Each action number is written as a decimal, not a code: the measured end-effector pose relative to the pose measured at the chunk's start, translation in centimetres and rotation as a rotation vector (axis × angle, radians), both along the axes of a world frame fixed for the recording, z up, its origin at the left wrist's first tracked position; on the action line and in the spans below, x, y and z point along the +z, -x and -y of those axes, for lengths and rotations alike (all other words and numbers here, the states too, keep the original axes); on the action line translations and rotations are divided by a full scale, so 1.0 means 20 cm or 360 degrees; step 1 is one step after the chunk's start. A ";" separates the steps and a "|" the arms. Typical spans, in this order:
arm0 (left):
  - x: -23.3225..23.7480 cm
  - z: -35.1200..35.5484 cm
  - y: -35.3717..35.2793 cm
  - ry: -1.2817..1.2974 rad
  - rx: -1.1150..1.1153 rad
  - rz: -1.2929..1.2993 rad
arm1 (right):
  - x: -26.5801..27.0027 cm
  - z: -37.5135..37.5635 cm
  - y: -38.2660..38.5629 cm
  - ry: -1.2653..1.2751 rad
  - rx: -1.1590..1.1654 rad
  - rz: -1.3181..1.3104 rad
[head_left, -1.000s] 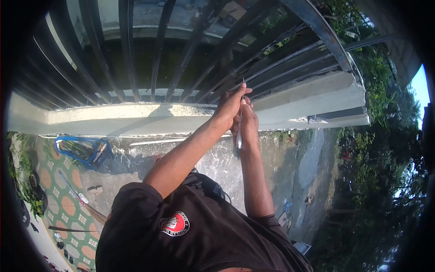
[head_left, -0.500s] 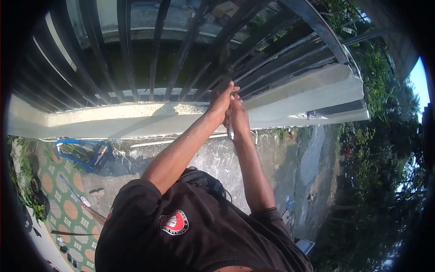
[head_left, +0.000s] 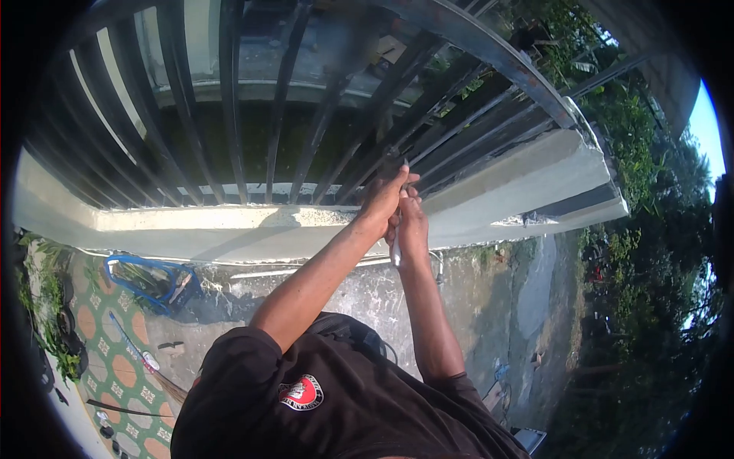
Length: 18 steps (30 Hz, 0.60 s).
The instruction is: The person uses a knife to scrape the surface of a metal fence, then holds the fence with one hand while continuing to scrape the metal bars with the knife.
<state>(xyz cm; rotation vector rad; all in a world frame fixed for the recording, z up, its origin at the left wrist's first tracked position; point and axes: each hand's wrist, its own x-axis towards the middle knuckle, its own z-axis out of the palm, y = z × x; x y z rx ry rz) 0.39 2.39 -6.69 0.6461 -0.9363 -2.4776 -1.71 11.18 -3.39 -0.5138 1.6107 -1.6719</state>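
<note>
Both my hands meet at the lower part of the dark metal fence bars (head_left: 279,145), just above the pale concrete ledge (head_left: 252,243). My left hand (head_left: 384,200) is closed, its thumb pointing up along the bars; what lies inside its fingers is hidden. Close against it and slightly lower, my right hand (head_left: 413,227) wraps round a tool with a slim whitish-silver handle (head_left: 396,255), whose end sticks out below the fist. A dark, blurred piece (head_left: 393,158) shows just above the fingers, overlapping the bars; I cannot tell whether it belongs to the tool.
The fence's rusty top rail (head_left: 505,65) curves away at upper right. Below the ledge run a thin white pipe (head_left: 306,270) and stained concrete ground (head_left: 359,294). A blue-framed object (head_left: 149,283), a broom (head_left: 157,371) and patterned tiles (head_left: 122,375) are at left. Trees (head_left: 642,252) stand at right.
The view has tilted, so fence, ledge and hands all sit lower in the picture. Both hands keep their closed grip together at the bars.
</note>
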 end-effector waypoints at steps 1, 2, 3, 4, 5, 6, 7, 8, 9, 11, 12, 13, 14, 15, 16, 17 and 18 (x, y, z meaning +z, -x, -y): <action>0.04 0.00 -0.01 -0.0002 0.0008 0.0007 | 0.09 0.00 -0.04 0.0047 -0.0064 -0.0037; 0.09 0.00 -0.01 0.0062 -0.0025 -0.0055 | 0.11 -0.01 -0.03 0.0044 -0.0061 -0.0032; 0.10 0.01 -0.01 0.0129 -0.0060 -0.0121 | 0.13 -0.02 -0.02 0.0110 -0.0032 -0.0033; 0.09 0.01 -0.03 0.0124 -0.0060 -0.0121 | 0.13 -0.02 -0.02 0.0171 -0.0003 -0.0036; 0.07 0.01 -0.06 0.0067 -0.0104 -0.0216 | 0.06 -0.02 0.01 0.0135 0.0026 -0.0114; 0.04 0.00 -0.08 0.0006 -0.0148 -0.0310 | 0.03 -0.02 0.01 0.0116 0.0013 -0.0003; 0.01 -0.01 -0.08 -0.0043 -0.0124 -0.0284 | -0.01 -0.02 0.02 0.0113 0.0018 0.0098; -0.02 -0.02 -0.08 -0.0062 -0.0134 -0.0270 | -0.05 -0.02 0.03 0.0108 0.0015 0.0205; -0.04 -0.02 -0.06 -0.0090 -0.0108 -0.0232 | -0.05 -0.03 0.03 0.0098 0.0018 0.0208; 0.03 -0.01 -0.06 -0.0064 -0.0126 -0.0234 | 0.04 -0.03 0.01 0.0118 0.0016 0.0185; 0.08 0.00 -0.06 -0.0080 -0.0127 -0.0229 | 0.08 -0.02 0.01 0.0240 0.0034 0.0119; 0.13 0.00 -0.05 -0.0040 -0.0142 -0.0333 | 0.14 -0.03 0.01 0.0285 0.0056 0.0090; 0.18 0.00 -0.04 0.0006 -0.0155 -0.0442 | 0.18 -0.03 0.01 0.0335 0.0081 0.0057; 0.20 0.00 -0.04 0.0025 -0.0117 -0.0418 | 0.21 -0.03 0.01 0.0387 0.0098 0.0134; 0.19 0.00 -0.04 0.0026 -0.0109 -0.0428 | 0.20 -0.03 0.01 0.0387 0.0107 0.0125; 0.16 0.00 -0.05 0.0018 -0.0103 -0.0326 | 0.15 -0.02 0.00 0.0325 0.0076 0.0211; 0.10 0.00 -0.06 0.0011 -0.0095 -0.0221 | 0.10 -0.01 0.00 0.0265 0.0045 0.0300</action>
